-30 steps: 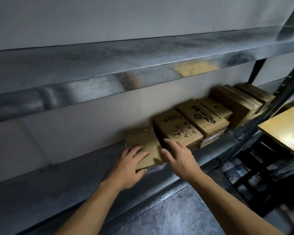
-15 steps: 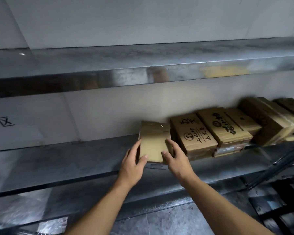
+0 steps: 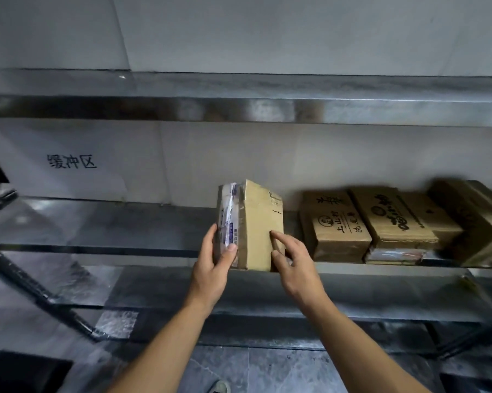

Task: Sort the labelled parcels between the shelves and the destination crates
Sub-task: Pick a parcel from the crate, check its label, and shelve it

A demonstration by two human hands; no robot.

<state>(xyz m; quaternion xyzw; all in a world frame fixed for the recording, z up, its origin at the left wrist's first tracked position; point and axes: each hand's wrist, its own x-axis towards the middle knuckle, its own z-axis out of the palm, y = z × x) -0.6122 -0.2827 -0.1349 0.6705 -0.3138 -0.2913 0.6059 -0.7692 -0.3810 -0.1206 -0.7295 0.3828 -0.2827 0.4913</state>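
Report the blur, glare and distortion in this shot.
Head view: dim overall; the held parcel and wall writing are sharp, the boxes at far right smear with blur; glare streaks the upper shelf's edge; wide-angle distortion bows shelf lines slightly toward the frame edges.

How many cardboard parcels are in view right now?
5: upright parcel in the left hand, right hand touching it; rightward along the shelf, printed box, logo box, plain box, blurred end box. More may be hidden beyond or beneath.
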